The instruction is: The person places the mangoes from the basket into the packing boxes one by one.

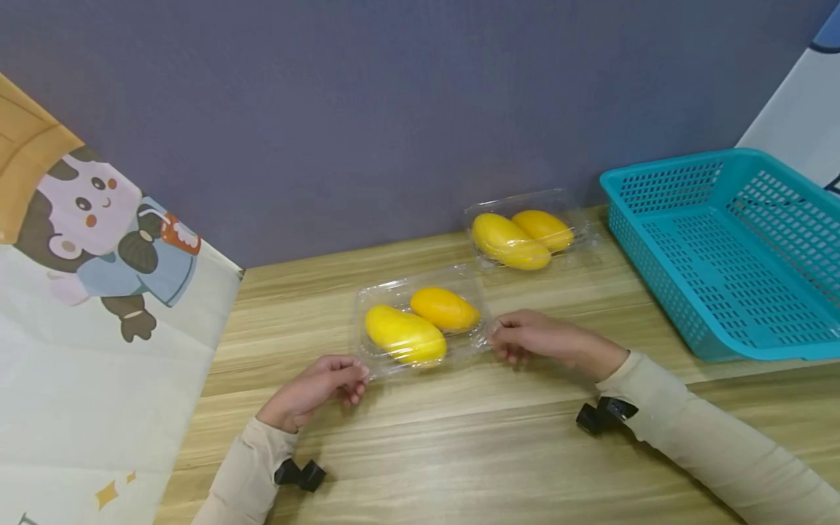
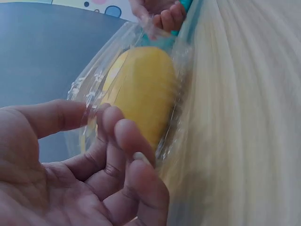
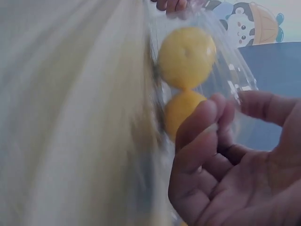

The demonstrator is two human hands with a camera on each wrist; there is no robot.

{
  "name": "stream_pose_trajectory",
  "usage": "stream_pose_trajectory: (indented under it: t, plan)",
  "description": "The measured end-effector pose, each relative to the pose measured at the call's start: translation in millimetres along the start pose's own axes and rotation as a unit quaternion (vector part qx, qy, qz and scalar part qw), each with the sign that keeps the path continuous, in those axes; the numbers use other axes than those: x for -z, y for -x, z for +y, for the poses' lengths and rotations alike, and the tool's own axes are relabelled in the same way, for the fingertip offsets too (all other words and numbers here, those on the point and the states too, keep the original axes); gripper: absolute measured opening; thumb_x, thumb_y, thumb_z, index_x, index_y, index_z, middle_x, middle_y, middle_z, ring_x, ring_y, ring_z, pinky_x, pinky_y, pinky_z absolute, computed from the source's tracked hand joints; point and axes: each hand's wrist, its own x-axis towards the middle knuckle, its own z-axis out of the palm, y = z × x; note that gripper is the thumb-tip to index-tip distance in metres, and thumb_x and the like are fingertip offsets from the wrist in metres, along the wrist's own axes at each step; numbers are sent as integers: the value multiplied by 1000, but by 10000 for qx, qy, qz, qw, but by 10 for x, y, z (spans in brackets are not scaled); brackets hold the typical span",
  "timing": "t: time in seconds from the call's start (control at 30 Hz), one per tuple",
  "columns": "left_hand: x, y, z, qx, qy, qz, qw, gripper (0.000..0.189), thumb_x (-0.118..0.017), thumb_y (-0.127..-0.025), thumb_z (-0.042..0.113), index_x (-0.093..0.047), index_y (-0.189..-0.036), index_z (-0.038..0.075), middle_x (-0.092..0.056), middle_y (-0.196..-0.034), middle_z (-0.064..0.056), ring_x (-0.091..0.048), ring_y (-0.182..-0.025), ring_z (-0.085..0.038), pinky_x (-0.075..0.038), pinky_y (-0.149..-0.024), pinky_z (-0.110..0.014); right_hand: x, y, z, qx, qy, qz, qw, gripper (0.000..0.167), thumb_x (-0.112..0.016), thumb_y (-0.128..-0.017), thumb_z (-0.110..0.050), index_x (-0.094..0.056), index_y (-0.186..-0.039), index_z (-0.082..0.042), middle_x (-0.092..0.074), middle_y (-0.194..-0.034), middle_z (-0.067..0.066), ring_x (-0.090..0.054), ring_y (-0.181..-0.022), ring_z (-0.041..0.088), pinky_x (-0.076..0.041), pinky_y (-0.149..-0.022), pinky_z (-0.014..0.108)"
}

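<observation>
A clear plastic clamshell box [image 1: 394, 295] with two yellow mangoes [image 1: 405, 334] in it is between my hands in the head view. My left hand [image 1: 323, 386] pinches its near left corner between thumb and fingers. At the right end, my right hand [image 1: 541, 337] pinches the other near corner the same way. Through the film, the left wrist view shows one mango [image 2: 141, 89] close to the fingertips. Both mangoes show end-on in the right wrist view, the nearer mango [image 3: 181, 113] partly hidden by my fingers.
Behind it, against the dark wall, stands a second clear box [image 1: 485, 208] with two mangoes [image 1: 508, 240]. A teal plastic basket [image 1: 741, 270] sits on the right of the wooden table [image 1: 420, 452]. A cartoon-printed sheet [image 1: 98, 379] borders the left side.
</observation>
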Motion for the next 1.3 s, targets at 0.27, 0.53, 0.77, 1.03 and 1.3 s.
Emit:
stream_pose_trajectory:
  t: [0.27, 0.53, 0.77, 1.03, 1.3]
  plan:
    - [55, 117, 112, -272, -1656, 953, 9812, 28, -66, -95, 30, -69, -104, 4, -68, -95, -10, -61, -84, -19, -54, -76, -32, 7, 156, -200, 819, 2581, 2045, 9407, 11, -62, -97, -28, -62, -99, -17, -66, -95, -1, -60, -82, 15, -49, -70, 31]
    - [-71, 199, 256, -1190, -3410, 2146, 9075, 10, -73, -89, 12, -67, -97, 12, -66, -85, 1, -59, -78, -11, -51, -69, -24, -263, 225, -323, 2334, 4026, 2724, 8421, 20, -74, -88, -25, -65, -103, -15, -64, -103, -2, -60, -96, 17, -55, -81, 34]
    - [-352, 211, 307, -2462, -4384, 2786, 8183, 28, -67, -82, -13, -69, -99, 9, -65, -95, -1, -61, -89, -14, -55, -73, -31, -386, 175, -317, 2839, 4411, 2746, 8059, 28, -80, -85, -24, -67, -108, -15, -65, -107, -2, -60, -104, 17, -54, -89, 34]
    - [-541, 106, 285, -3192, -4923, 3047, 7503, 35, -79, -83, 13, -69, -116, 9, -64, -119, -7, -58, -112, -27, -50, -97, -44, -437, 138, -294, 3182, 4658, 2599, 7838, 39, -80, -85, -24, -67, -120, -12, -65, -121, 3, -60, -116, 22, -51, -103, 39]
    - [-574, 56, 243, -3211, -5016, 3049, 7432, 33, -79, -84, 16, -70, -115, 11, -64, -121, -7, -57, -116, -28, -49, -98, -46, -438, 120, -281, 3178, 4685, 2509, 7852, 34, -75, -89, -22, -67, -121, -14, -65, -123, 2, -60, -117, 22, -50, -103, 40]
